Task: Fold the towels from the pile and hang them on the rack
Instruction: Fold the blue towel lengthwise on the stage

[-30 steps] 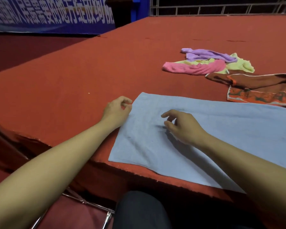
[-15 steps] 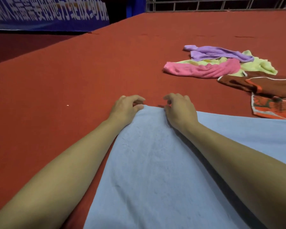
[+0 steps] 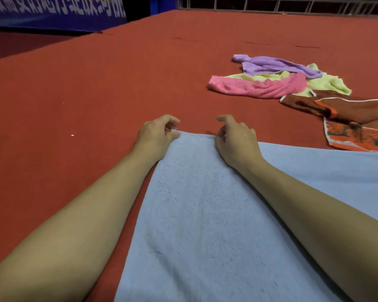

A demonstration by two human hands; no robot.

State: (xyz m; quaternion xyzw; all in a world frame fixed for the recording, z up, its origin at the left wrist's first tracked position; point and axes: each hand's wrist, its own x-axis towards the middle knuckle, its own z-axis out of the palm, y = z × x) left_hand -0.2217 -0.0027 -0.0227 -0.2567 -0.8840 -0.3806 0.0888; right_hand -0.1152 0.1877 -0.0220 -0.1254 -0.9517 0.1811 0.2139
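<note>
Right now the blue towel (image 3: 205,214) is laid flat on the red table (image 3: 74,94), nearest of all, running from the bottom edge of the view up to its far edge and spreading away to the right under the right forearm. No fold can be made out in the part that shows, though the near end is cut off by the frame, so that much cannot be told. At the far edge the towel is being gripped at two places: its far left corner is pinched by the left hand (image 3: 155,136), fingers curled over thumb, and a little along the same edge the cloth is pinched by the right hand (image 3: 236,142), fingers bent down onto it. The two hands are set close together, with a short stretch of edge between them. So the first fold is judged to be only just starting, with one towel in hand and nothing yet finished. Farther off to the right a brown and orange patterned towel (image 3: 358,118) is seen lying rumpled, near the blue one. Beyond it the pile is waiting: a pink towel (image 3: 255,88) in front, a yellow-green one (image 3: 327,83) beneath, a purple one (image 3: 277,66) draped on top, all unfolded. No rack is shown anywhere, and nothing is seen hung. By that reckoning nearly the whole job is left to do.
</note>
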